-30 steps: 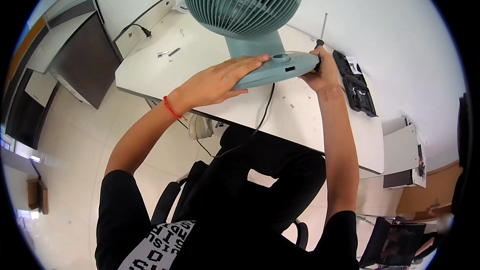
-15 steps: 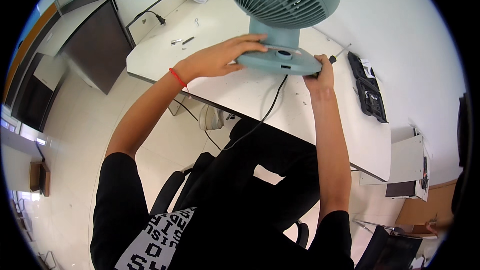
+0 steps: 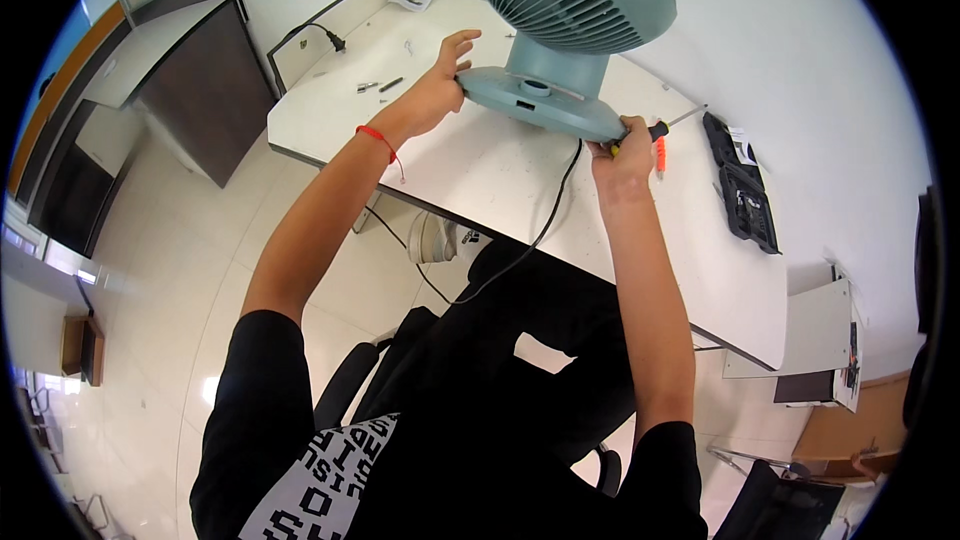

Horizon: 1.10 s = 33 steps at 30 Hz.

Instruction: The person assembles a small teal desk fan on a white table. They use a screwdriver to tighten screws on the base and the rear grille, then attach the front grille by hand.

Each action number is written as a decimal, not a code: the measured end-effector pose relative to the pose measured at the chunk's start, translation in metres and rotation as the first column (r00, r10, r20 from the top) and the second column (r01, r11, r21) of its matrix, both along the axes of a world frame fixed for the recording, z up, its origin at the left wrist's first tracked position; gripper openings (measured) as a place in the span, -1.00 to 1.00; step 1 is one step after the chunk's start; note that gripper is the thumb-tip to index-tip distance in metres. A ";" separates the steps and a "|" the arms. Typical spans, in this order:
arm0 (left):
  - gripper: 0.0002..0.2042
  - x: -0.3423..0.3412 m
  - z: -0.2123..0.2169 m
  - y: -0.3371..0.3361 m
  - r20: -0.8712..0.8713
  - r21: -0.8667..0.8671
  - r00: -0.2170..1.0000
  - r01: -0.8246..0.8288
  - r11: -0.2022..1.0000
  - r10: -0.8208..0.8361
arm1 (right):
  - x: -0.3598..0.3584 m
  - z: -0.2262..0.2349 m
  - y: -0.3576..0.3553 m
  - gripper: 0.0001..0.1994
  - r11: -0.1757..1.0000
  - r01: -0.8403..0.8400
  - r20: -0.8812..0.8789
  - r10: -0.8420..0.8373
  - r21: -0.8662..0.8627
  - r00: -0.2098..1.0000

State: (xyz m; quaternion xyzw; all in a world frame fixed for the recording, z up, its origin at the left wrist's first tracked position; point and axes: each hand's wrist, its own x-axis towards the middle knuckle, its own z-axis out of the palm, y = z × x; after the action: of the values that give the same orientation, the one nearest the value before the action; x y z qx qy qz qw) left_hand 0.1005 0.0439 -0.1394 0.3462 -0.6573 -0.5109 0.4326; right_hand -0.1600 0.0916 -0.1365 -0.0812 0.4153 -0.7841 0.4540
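Note:
A grey-green desk fan [image 3: 570,0] is held up over the white desk, its round grille tilted up and to the left. My left hand [image 3: 438,90] grips the left edge of its base [image 3: 540,105], with some fingers raised past the rim. On the base's right end, my right hand [image 3: 625,155] is closed, its fingers partly hidden. Also in that hand is a screwdriver [image 3: 657,131] with a dark and yellow handle, its metal shaft pointing to the far right. A black cord [image 3: 545,225] hangs from the fan below the desk edge.
The white desk [image 3: 480,180] bears small metal parts [image 3: 378,86] at left and an orange-handled item [image 3: 660,155] by my right hand. A black tool case [image 3: 742,185] lies open against the right wall. A black plug [image 3: 335,40] hangs by the desk's left panel.
My left hand has slid from the top of the base to its left edge. The fan's base has turned and tilted, and the orange-handled item has come into sight.

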 end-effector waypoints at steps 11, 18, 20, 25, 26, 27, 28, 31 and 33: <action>-0.35 -0.013 0.004 -0.016 -0.724 0.569 0.464 -0.014 0.822 0.510 | 0.014 -0.012 0.014 -0.78 0.970 -0.164 -0.165 0.194 0.178 0.967; -0.51 -0.015 -0.010 -0.047 -0.639 0.562 0.613 -0.040 0.826 0.464 | -0.031 -0.042 -0.006 -0.87 0.944 -0.291 -0.114 0.310 0.155 0.944; -0.70 -0.015 -0.031 -0.075 -0.655 0.493 0.643 -0.035 0.869 0.397 | -0.040 -0.041 -0.009 -0.88 0.944 -0.316 -0.127 0.327 0.097 0.936; -0.88 -0.006 -0.069 -0.107 0.010 -0.891 0.767 -0.285 0.355 0.642 | -0.062 -0.028 -0.024 -0.82 0.935 -0.352 -0.115 0.356 0.051 0.927; -0.88 -0.002 -0.061 -0.104 0.073 -0.833 0.759 -0.310 0.458 0.647 | -0.057 -0.021 -0.027 -0.81 0.934 -0.347 -0.112 0.354 0.080 0.928; -0.87 -0.004 -0.055 -0.103 0.130 -0.760 0.760 -0.336 0.556 0.637 | -0.057 -0.016 -0.030 -0.80 0.937 -0.330 -0.115 0.342 0.110 0.933; -0.86 -0.003 -0.051 -0.105 0.172 -0.739 0.749 -0.332 0.587 0.640 | -0.058 -0.013 -0.035 -0.77 0.931 -0.352 -0.091 0.360 0.094 0.929; -0.84 0.000 -0.045 -0.108 0.261 -0.721 0.718 -0.300 0.625 0.646 | -0.060 -0.010 -0.038 -0.75 0.924 -0.365 -0.094 0.376 0.117 0.922; -0.81 -0.003 -0.046 -0.106 0.276 -0.772 0.695 -0.251 0.584 0.664 | -0.057 -0.006 -0.033 -0.77 0.947 -0.299 -0.109 0.312 0.119 0.944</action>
State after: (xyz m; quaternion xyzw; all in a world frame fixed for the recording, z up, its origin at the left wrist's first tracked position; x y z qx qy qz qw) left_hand 0.0978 -0.0623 -0.1853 0.4555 -0.7702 0.0241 0.4458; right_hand -0.2169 0.0583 -0.1428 -0.1712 0.4644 -0.6756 0.5465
